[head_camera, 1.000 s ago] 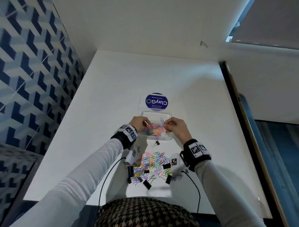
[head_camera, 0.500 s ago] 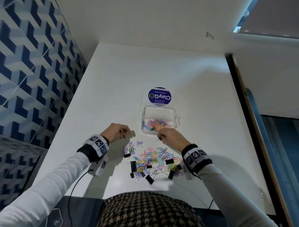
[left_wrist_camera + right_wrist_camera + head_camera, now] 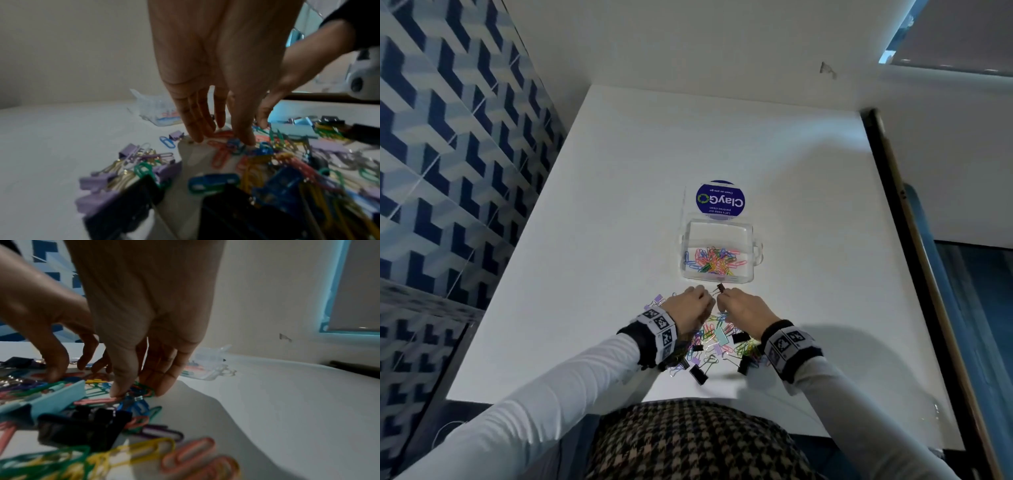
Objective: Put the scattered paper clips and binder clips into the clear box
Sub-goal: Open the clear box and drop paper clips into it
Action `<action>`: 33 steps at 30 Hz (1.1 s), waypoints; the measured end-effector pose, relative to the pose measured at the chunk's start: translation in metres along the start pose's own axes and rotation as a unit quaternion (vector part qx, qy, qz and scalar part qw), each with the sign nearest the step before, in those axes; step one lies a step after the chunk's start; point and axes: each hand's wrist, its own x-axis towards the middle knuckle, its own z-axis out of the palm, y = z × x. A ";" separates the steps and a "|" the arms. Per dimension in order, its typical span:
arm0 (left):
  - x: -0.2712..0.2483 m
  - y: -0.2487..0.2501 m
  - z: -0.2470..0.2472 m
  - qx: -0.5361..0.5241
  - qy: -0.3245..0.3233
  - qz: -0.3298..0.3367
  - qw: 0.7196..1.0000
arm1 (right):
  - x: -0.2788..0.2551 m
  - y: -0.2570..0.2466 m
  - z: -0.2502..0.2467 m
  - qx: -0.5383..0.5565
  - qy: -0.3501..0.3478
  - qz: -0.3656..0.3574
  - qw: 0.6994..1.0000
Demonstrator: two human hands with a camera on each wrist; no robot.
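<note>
The clear box (image 3: 717, 275) stands open on the white table, with coloured paper clips (image 3: 714, 261) inside and its lid (image 3: 720, 198) raised behind. In front of it lies the scattered pile of paper clips and binder clips (image 3: 719, 342). Both hands reach down onto the pile's far edge. My left hand (image 3: 222, 138) has its fingertips spread on the clips and grips nothing. My right hand (image 3: 139, 391) pinches a small bunch of paper clips (image 3: 144, 388) between thumb and fingers. A small black binder clip (image 3: 719, 287) lies just beyond the fingertips, near the box.
A blue round sticker (image 3: 720, 198) covers the lid. A patterned blue wall (image 3: 448, 171) runs along the table's left side and a dark rail (image 3: 914, 240) along its right edge. My lap (image 3: 695, 442) presses against the near edge.
Both hands have left the box and come back to the pile. The left hand swung out to the left, then in again beside the right hand.
</note>
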 end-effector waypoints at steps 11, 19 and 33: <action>-0.003 0.003 0.008 0.044 0.012 0.008 0.999 | -0.004 0.001 0.012 0.068 0.046 0.048 0.995; -0.001 -0.003 0.005 -0.058 0.120 -0.030 0.991 | -0.012 0.014 -0.001 0.354 0.146 0.142 0.913; 0.047 -0.030 -0.099 -0.145 0.116 -0.030 0.982 | 0.048 0.022 -0.076 0.390 0.235 0.199 0.868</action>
